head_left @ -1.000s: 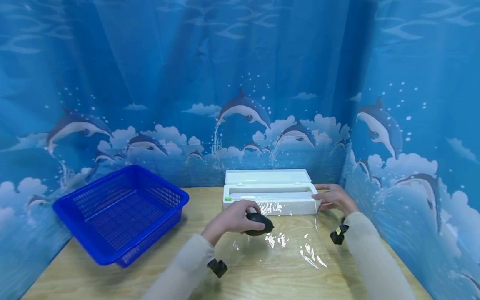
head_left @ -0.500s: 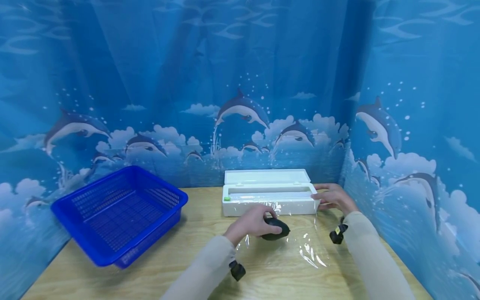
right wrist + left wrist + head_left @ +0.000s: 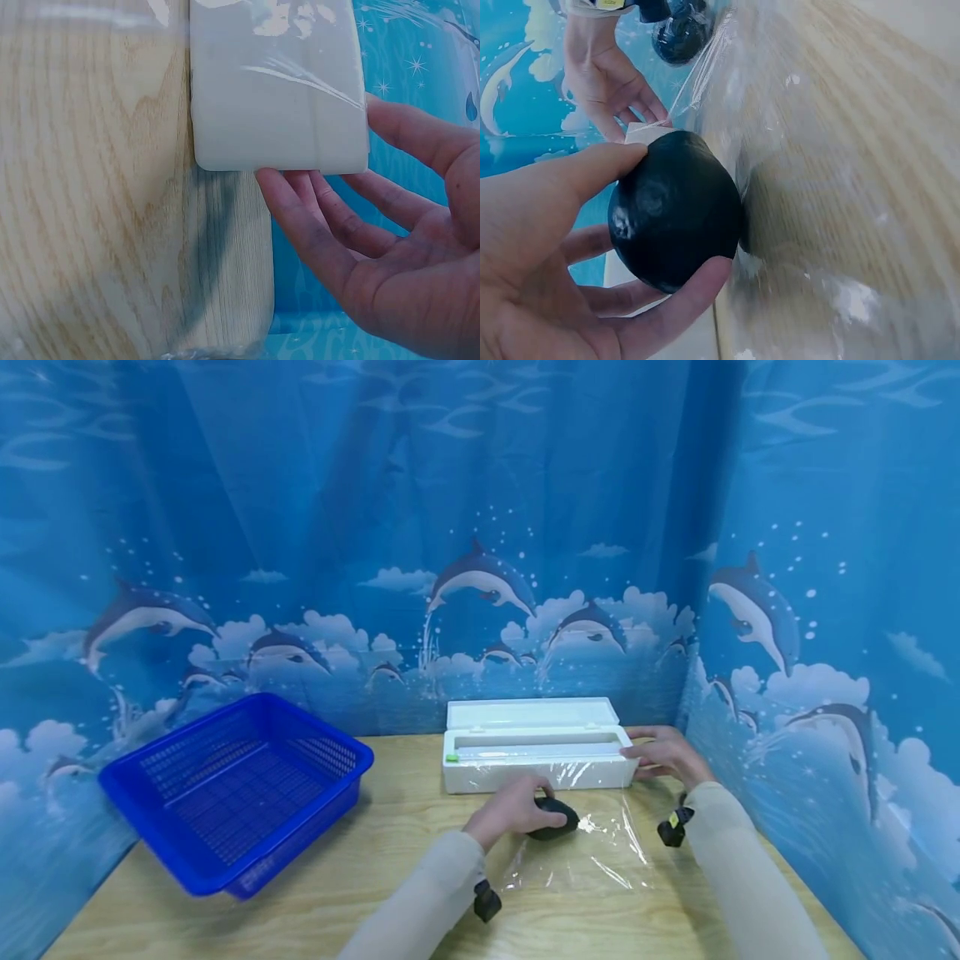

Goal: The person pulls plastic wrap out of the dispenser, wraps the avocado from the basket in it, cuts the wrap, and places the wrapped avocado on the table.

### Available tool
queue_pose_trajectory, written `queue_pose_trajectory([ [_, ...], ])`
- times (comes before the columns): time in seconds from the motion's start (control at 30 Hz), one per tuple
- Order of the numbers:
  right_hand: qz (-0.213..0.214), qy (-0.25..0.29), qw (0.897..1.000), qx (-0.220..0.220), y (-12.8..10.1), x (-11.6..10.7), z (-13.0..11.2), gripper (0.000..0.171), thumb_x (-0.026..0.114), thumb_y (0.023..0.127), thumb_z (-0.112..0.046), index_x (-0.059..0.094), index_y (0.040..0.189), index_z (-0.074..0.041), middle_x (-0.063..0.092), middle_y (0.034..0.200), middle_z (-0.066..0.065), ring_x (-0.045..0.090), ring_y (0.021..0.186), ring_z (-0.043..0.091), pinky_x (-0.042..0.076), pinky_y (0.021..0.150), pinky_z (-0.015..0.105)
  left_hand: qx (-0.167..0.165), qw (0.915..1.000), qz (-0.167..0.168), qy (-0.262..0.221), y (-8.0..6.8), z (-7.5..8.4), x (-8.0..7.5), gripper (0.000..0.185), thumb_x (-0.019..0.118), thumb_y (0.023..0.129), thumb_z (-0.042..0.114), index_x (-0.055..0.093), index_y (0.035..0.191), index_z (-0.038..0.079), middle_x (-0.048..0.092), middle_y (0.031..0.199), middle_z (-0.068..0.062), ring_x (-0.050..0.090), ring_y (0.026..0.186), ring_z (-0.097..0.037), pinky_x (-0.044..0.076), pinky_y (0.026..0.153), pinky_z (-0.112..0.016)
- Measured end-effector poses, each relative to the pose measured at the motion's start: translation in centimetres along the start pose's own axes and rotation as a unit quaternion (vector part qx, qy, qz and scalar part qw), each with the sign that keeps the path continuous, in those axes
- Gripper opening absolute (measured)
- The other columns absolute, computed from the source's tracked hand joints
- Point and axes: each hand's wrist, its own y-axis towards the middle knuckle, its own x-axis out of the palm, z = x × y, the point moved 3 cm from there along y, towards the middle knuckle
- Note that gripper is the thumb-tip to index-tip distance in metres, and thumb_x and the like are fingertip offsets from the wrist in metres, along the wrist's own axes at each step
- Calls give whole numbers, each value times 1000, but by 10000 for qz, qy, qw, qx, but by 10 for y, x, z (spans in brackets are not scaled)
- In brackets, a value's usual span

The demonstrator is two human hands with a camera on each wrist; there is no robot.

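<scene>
Dolphin-print curtains enclose a wooden desk (image 3: pixel 390 860). Left hand (image 3: pixel 510 810) grips a dark avocado (image 3: pixel 553 819), thumb and fingers curled round it, resting it on the sheet of cling film (image 3: pixel 592 860) drawn toward the desk's near edge from the white dispenser box (image 3: pixel 536 758) at the far edge. The avocado's long axis runs roughly parallel to the box, just in front of it. Right hand (image 3: pixel 663 755), fingers straight, steadies the box's right end. A blue basket (image 3: pixel 232 785) stands well apart, toward the left edge.
</scene>
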Motion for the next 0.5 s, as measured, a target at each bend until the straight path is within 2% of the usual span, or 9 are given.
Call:
queue_pose_trajectory([
  [0.13, 27, -41, 10000, 16, 1, 0, 0, 72, 69, 99, -22, 35, 156, 4, 65, 133, 23, 71, 96, 20, 59, 98, 48, -14, 9997, 54, 221, 1, 1, 0, 43, 82, 87, 41, 70, 116, 12, 70, 110, -5, 61, 89, -14, 55, 75, -31],
  [0.33, 14, -16, 10000, 18, 2, 0, 1, 71, 69, 99, -21, 35, 156, 4, 65, 133, 23, 72, 94, 19, 60, 96, 47, -35, 9977, 301, 610, -2, 0, -1, 57, 82, 84, 51, 70, 126, 13, 70, 128, -5, 66, 108, -21, 57, 92, -39],
  [0.5, 44, -9, 10000, 31, 1, 0, 0, 71, 69, 99, -20, 35, 156, 4, 68, 128, 21, 72, 92, 18, 60, 97, 47, 62, 9972, 273, 688, -5, 1, -5, 61, 84, 81, 52, 70, 127, 14, 69, 130, -5, 66, 108, -21, 58, 93, -40],
])
